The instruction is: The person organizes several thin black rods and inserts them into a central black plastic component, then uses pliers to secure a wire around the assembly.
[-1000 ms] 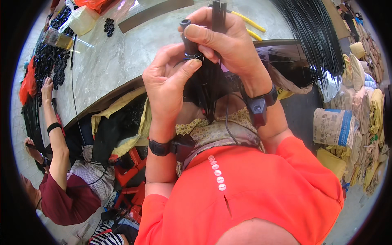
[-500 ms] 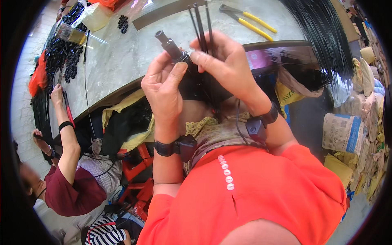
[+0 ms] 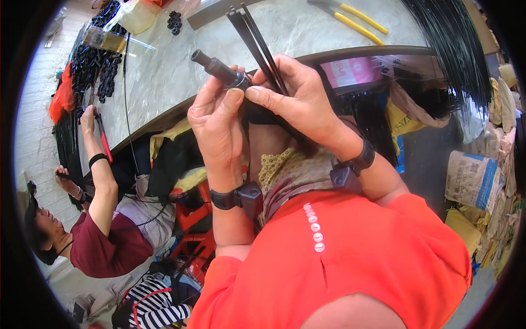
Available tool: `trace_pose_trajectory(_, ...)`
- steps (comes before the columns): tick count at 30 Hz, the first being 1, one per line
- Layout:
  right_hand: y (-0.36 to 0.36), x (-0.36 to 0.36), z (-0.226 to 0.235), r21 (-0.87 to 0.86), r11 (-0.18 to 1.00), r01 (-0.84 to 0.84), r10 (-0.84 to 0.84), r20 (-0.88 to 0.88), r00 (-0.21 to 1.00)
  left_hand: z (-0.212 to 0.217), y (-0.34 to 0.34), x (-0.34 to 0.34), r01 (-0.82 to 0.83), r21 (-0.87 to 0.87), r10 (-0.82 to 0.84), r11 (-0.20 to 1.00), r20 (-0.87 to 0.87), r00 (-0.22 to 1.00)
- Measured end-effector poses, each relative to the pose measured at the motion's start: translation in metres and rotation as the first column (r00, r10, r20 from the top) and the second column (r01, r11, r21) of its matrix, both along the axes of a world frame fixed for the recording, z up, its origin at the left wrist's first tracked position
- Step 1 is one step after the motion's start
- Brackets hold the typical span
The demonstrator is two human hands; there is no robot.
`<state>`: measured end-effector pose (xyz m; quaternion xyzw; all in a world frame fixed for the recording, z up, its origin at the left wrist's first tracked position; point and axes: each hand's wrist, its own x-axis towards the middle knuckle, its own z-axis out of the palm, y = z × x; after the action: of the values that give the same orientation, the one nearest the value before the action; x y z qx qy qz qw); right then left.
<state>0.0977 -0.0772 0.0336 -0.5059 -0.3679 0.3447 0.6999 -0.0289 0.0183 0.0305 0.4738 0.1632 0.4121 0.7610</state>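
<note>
My left hand [image 3: 220, 123] is closed on a dark, stepped tube-shaped fitting [image 3: 219, 69], its narrower end pointing up and to the left. A shiny ring shows near the fitting's lower end, by my left thumb. In my right hand [image 3: 304, 101] a bundle of several thin black rods [image 3: 255, 44] is gripped, the upper ends leaning left over the table. Their lower parts run down toward my lap. Both thumbs nearly meet where the fitting's lower end lies close to the rods. I cannot tell whether a rod enters the fitting, since my fingers cover that spot.
On the grey table [image 3: 164, 82] lie yellow-handled pliers [image 3: 359, 24], a flat dark bar [image 3: 219, 12] and a small cluster of black parts [image 3: 174, 23]. Long black strands [image 3: 455, 55] hang over its right end. At left, a co-worker [image 3: 109, 241] reaches toward red-handled pliers [image 3: 104, 140].
My right hand has come down and closer to my left thumb. The fitting and the rods now lean further left. The whole view has shifted slightly.
</note>
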Motion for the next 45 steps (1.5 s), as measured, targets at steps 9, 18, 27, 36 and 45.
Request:
trace_pose_trajectory(9,0.007,-0.003,0.0,0.051,0.998,-0.029,0.033,-0.084,0.996,0.002,0.001,0.001,-0.011,-0.077,0.011,0.997,-0.003,1.0)
trace_pose_trajectory(18,0.015,-0.007,-0.002,0.033,0.999,-0.02,0.02,-0.003,1.0,-0.005,0.008,-0.008,-0.088,-0.037,0.086,0.995,-0.05,0.995)
trace_pose_trajectory(27,0.016,-0.004,-0.001,0.033,0.996,-0.081,0.085,-0.146,0.986,-0.01,0.013,-0.011,-0.045,-0.009,0.044,0.999,-0.027,0.999)
trace_pose_trajectory(36,0.018,0.0,0.0,0.035,0.994,-0.106,0.11,-0.178,0.978,-0.008,0.015,-0.012,-0.004,0.051,0.008,0.999,-0.083,0.996)
trace_pose_trajectory(45,0.016,-0.007,-0.002,0.067,0.993,-0.098,0.11,-0.207,0.972,-0.01,0.01,-0.012,-0.002,-0.011,0.002,1.0,-0.001,1.0)
